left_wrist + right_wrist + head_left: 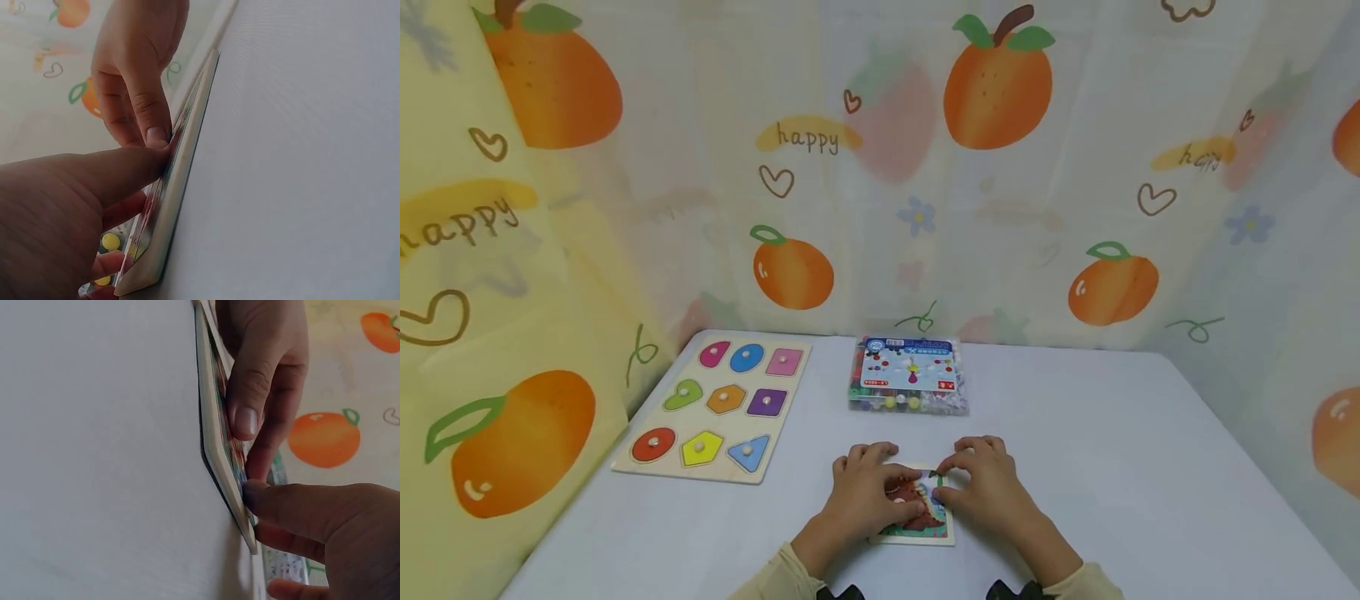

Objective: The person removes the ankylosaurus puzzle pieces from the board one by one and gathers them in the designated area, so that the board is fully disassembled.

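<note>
A small square picture board [917, 538] lies flat on the white table. It looks like a jigsaw, with a reddish-brown figure and a pale, light-edged rim. My left hand [868, 492] is bent over its left side, the thumb [134, 169] touching the picture's face and the index finger near its far edge. At the upper right corner, my right hand [988, 487] has its thumb [275, 500] on the picture's right part, with the index finger close by. Both hands hide parts of the picture; whether a loose piece is between the fingers does not show clearly.
Behind the hands stands a clear plastic box [908, 375] of coloured beads with a blue label. To the left lies a wooden shape board [688, 473] with several knobbed pieces in it. A fruit-printed curtain [865, 250] closes off the table's back and sides.
</note>
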`<state>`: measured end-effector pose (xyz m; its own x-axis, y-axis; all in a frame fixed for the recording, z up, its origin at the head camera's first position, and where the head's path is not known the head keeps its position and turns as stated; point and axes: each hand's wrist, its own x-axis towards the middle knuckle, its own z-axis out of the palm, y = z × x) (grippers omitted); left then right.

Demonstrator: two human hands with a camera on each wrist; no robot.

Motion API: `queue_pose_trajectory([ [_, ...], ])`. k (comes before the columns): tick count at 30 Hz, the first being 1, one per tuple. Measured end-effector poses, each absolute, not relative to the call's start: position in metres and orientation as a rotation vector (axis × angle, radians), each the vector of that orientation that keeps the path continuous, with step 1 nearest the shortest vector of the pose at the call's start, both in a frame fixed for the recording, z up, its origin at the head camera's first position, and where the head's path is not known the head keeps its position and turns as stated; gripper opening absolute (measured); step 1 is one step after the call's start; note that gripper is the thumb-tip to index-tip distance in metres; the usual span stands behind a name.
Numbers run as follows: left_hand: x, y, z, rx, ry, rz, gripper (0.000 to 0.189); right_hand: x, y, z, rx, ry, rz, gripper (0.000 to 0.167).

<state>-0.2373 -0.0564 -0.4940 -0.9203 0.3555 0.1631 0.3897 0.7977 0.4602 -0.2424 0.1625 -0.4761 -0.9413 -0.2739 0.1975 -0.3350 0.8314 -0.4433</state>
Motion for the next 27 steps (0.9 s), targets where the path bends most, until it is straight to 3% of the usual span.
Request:
queue_pose_trajectory([
  [22, -0.233, -0.058, -0.488, -0.589, -2.937, -0.755, 0.047, -0.255, 0.162, -0.476, 0.657, -2.957, 1.112, 0.033],
  [27, -0.236, -0.058, -0.488, -0.589, -2.923, -0.745, 0.048, -0.257, 0.163, -0.47, 0.709, -2.975, 1.04, 0.027],
])
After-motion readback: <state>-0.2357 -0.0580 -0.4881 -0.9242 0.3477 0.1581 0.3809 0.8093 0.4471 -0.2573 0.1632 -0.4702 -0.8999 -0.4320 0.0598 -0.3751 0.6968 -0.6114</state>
